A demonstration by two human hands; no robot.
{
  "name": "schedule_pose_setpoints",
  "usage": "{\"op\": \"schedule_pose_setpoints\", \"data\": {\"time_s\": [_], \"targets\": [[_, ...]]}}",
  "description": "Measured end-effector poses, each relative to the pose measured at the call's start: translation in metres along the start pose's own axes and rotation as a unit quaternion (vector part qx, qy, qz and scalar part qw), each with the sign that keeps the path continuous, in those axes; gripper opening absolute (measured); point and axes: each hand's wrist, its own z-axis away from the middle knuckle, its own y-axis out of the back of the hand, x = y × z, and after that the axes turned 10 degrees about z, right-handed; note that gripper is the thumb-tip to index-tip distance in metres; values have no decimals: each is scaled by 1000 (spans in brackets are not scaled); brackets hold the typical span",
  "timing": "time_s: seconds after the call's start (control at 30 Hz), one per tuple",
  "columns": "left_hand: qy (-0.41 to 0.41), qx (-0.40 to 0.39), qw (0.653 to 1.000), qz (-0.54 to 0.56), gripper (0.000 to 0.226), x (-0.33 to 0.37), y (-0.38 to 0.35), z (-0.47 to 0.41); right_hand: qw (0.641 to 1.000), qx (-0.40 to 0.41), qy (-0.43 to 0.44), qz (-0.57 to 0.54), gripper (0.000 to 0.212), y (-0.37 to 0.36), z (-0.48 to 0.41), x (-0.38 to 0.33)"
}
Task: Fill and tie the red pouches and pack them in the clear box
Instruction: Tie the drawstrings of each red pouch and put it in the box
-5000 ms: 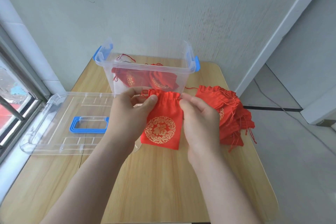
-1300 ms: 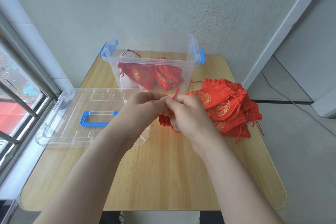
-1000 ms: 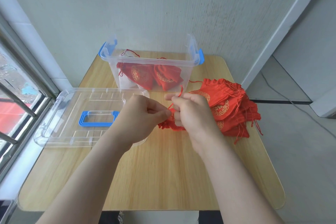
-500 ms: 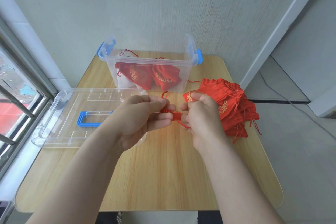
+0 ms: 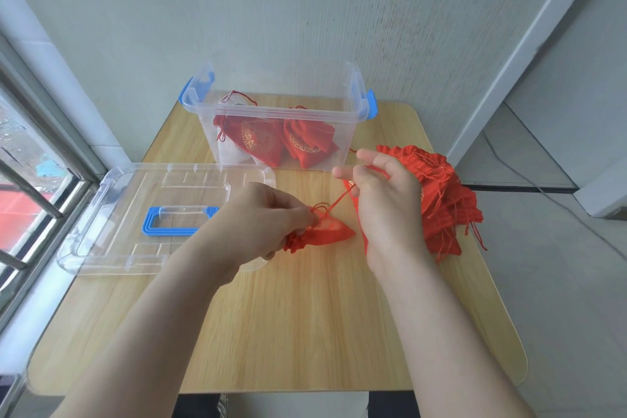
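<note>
My left hand [image 5: 268, 224] pinches the gathered neck of a red pouch [image 5: 330, 232] just above the wooden table [image 5: 305, 332]. My right hand [image 5: 386, 200] holds the pouch's red drawstring [image 5: 341, 198] and pulls it taut up and to the right. A clear box [image 5: 281, 112] with blue latches stands at the back of the table, and two tied red pouches with gold print [image 5: 271, 142] lie inside it. A pile of red pouches [image 5: 444, 200] lies to the right, partly behind my right hand.
The box's clear lid [image 5: 135, 214] with a blue handle lies flat on the left of the table, near a window with bars [image 5: 27, 200]. A wall stands right behind the box. Beyond the table's right edge the floor drops away.
Five seconds ago both hands held the pouch open and upright. Its neck is now gathered; my right hand has moved up and right, drawing the string out, while my left hand keeps the neck.
</note>
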Motion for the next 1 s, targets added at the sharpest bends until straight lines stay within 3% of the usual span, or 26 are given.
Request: {"op": "schedule_pose_setpoints", "data": {"time_s": [0.2, 0.37, 0.43, 0.53, 0.7, 0.83, 1.0], "targets": [[-51, -70, 992, -96, 25, 0, -4, 4, 998, -62, 10, 10, 24, 0, 0, -1], [-76, -84, 986, -121, 33, -2, -5, 5, 992, -95, 40, 73, 23, 0, -2, 3], [-84, -66, 988, -113, 32, -2, -5, 4, 988, -86, 60, 109, 21, -3, -4, 9], [-75, -20, 993, -83, 33, -3, -4, 1, 972, -80, 102, 195, 42, -6, 0, 10], [-70, 40, 997, -16, 37, 0, -4, 0, 930, -152, 185, 277, 54, -3, 4, 8], [-60, 44, 997, 10, 41, 0, -4, 0, 899, -193, 227, 320, 46, -6, 8, 8], [-59, 78, 995, 30, 33, -3, -2, -4, 904, -163, 254, 304, 30, -8, 7, 10]]}}
